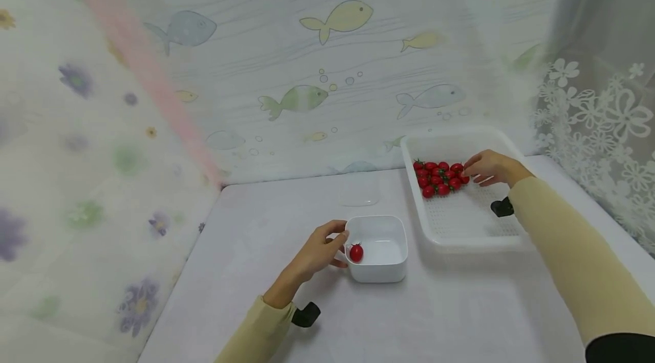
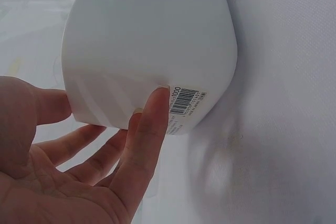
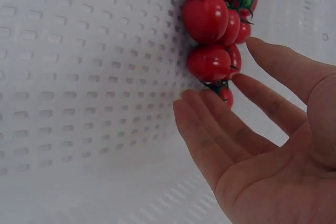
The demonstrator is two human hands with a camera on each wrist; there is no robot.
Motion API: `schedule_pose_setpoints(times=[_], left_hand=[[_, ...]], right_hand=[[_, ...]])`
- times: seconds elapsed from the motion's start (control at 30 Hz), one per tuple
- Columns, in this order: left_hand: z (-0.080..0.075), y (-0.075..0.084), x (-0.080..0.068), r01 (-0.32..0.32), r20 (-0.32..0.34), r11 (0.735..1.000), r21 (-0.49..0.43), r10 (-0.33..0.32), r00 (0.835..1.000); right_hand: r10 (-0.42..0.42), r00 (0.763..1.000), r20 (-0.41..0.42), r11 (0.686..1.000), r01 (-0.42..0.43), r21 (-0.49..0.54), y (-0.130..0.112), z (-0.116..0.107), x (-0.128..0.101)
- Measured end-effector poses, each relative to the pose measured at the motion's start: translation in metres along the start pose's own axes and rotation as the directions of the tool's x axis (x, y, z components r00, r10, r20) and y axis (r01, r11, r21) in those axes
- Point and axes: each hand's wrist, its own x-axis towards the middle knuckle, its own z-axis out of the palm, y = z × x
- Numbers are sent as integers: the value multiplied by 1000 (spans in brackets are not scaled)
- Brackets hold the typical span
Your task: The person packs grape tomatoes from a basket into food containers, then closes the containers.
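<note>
A square white container (image 1: 378,273) stands on the table with one red cherry tomato (image 1: 356,253) inside. At its left side, my left hand (image 1: 323,246) touches it with spread fingers. In the left wrist view, a fingertip rests on the outer wall (image 2: 142,30) beside a barcode label (image 2: 184,100), and the thumb is at the rim. My right hand (image 1: 491,168) reaches into a white perforated basket (image 1: 427,226). Its fingers and thumb are apart, fingertips right at the edge of a cluster of cherry tomatoes (image 3: 206,18) with green stems. Nothing shows held in that hand.
A clear, flat, lid-like piece (image 1: 358,198) lies on the white tablecloth (image 1: 286,209) behind the container. Fish-printed curtain (image 1: 230,95) hangs along the back, with flower-printed cloth (image 1: 92,181) at left and lace (image 1: 604,112) at right.
</note>
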Motion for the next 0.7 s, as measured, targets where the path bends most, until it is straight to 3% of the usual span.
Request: schedule_pose_setpoints(times=[0.3,0.7], left_hand=[[1,-2,0,-3,4,1000,-1,3,1000],[2,0,-2,-10,3,1000,5,10,1000]], right_hand=[[8,1000,-13,1000,-8,-13,-2,2,7],[4,999,-49,994,2,105,10,6,15]])
